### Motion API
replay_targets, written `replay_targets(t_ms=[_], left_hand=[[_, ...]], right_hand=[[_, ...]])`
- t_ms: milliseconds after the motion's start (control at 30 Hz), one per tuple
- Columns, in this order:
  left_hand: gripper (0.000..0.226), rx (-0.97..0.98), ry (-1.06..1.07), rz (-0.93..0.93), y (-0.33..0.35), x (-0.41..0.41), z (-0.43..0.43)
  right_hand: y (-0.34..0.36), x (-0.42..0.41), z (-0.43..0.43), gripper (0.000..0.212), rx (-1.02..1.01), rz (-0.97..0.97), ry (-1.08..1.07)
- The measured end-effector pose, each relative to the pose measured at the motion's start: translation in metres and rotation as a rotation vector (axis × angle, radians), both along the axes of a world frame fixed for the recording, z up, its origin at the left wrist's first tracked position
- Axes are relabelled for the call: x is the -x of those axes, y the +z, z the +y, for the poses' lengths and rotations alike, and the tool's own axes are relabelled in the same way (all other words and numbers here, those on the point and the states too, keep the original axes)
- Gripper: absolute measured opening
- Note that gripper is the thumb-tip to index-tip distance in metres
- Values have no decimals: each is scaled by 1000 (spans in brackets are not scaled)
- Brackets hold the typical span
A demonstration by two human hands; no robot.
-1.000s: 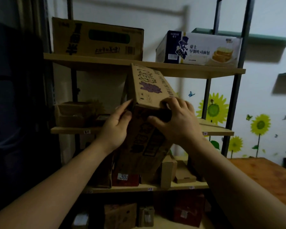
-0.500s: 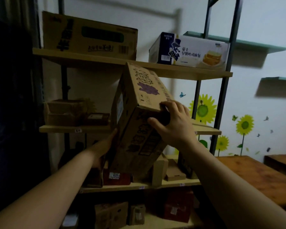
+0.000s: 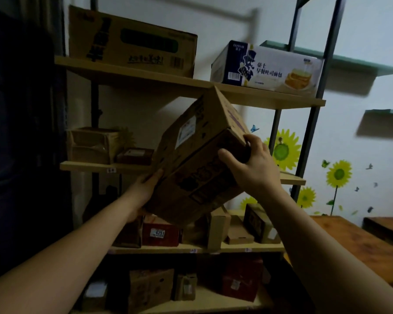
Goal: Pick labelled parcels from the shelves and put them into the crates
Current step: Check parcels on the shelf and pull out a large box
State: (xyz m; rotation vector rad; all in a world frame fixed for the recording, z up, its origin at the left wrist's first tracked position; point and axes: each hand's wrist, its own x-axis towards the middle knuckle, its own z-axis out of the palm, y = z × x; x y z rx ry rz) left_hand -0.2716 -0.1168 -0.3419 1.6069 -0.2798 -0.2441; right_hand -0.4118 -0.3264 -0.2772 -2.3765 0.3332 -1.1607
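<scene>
Room: dim storage corner, white wall with sunflower stickers [image 3: 285,149] at right, a metal-framed shelf unit [image 3: 301,102] with wooden boards ahead.
Parcel: large brown cardboard box [image 3: 197,164] held in the air in front of the middle shelf, tilted with one corner up near the top board; a white label [image 3: 186,130] shows on its left-facing side.
Right hand [image 3: 250,164]: on the box's near right edge, fingers [image 3: 250,139] curled over the upper corner, thumb pressed against the dark printed face.
Left hand [image 3: 145,189]: under the box's lower left edge, fingers wrapped around it and mostly hidden behind the cardboard.
Top shelf: long brown carton [image 3: 132,41] with green and black print at left; blue and white bread box [image 3: 268,66] at right.
Middle shelf: stacked tan cartons [image 3: 91,143] far left, a small dark box [image 3: 135,155] just beside them.
Lower shelf: red parcel [image 3: 160,233] with a numbered label, an upright tan box [image 3: 214,228], a flat small box [image 3: 238,235] and a dark box [image 3: 259,219] to the right.
Bottom shelf: more brown and red parcels, too dark to read.
Desk [image 3: 359,243]: brown wood, near right of the shelf unit.
</scene>
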Motion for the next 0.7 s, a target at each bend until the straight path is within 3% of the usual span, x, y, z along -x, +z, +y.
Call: replay_targets(t_ms=[133,367,500,633,700], left_hand=[[82,-104,122,-132,6,-7,13],[83,-190,176,-238,4,-6,30],[102,-184,175,-202,-18,-12,35],[128,-305,230,-106,-36,-18,36],[119,-334,260,-101,-44,-19,35]], right_hand=[[-10,-3,5,76,-260,-8,106],[-38,-17,10,70,-567,-3,274],[-70,-23,4,65,-677,28,358],[-90,-30,-5,63,-762,58,398],[-95,-34,-9,61,-810,83,418]])
